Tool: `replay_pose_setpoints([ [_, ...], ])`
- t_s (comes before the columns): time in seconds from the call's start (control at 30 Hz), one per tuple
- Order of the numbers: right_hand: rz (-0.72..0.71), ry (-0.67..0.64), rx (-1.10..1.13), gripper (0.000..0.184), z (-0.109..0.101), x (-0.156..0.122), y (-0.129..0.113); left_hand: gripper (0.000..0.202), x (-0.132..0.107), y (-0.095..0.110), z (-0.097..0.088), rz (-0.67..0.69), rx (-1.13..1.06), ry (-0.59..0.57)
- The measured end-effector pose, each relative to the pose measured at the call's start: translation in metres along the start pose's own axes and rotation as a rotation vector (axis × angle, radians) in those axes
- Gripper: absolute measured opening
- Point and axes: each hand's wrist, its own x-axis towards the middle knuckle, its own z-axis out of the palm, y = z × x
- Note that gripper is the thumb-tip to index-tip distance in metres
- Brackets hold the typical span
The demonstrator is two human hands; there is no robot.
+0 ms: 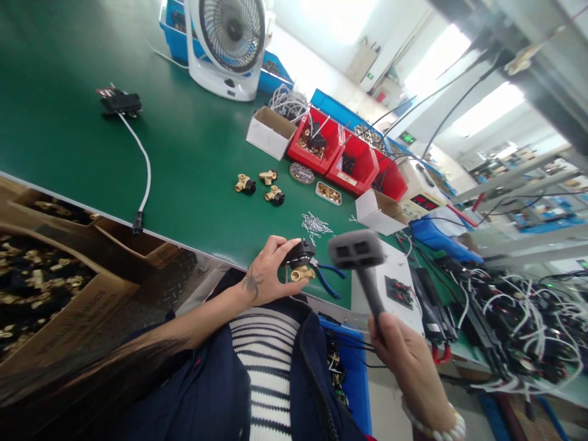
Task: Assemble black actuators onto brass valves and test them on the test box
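At the table's front edge my left hand (273, 269) is closed around a brass valve (301, 274) with a round black cap (302, 251) on top. My right hand (399, 349) grips the dark handle of a grey hammer (356, 249), raised to the right of the valve. The hammer's head is slightly blurred and has two square recesses in its side. Just right of the valve, blue-handled pliers (328, 278) lie on the green table. Beyond my left hand is a pile of small metal pins (316, 225).
Several brass fittings (245, 184) lie mid-table. Behind them stand red bins (316, 141), a white box (271, 131) and a fan (227, 49). A black part with a white cable (146, 162) lies left. Wired parts (523, 312) are heaped at right; a cardboard box (87, 300) stands lower left.
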Motion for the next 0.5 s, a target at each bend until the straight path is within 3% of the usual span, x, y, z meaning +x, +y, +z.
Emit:
replay_pose_setpoints([
  [0.1,-0.038,0.193,0.151,0.059,0.000,-0.003,0.000,0.069,-0.001,0.000,0.000,0.004,-0.003,0.004],
  [0.13,-0.040,0.185,0.136,0.060,0.002,-0.003,0.001,0.068,-0.001,0.001,0.000,0.006,-0.005,0.001],
  [0.3,-0.014,-0.102,-0.118,0.064,0.007,0.006,0.003,0.067,0.001,0.001,0.000,-0.005,0.019,-0.021],
  [0.43,-0.037,0.080,0.047,0.062,0.003,0.009,0.000,0.068,0.000,-0.001,-0.008,-0.018,0.056,-0.027],
  [0.5,-0.068,0.097,0.070,0.063,0.007,0.002,-0.005,0.065,-0.002,0.006,-0.012,-0.004,0.035,-0.034],
])
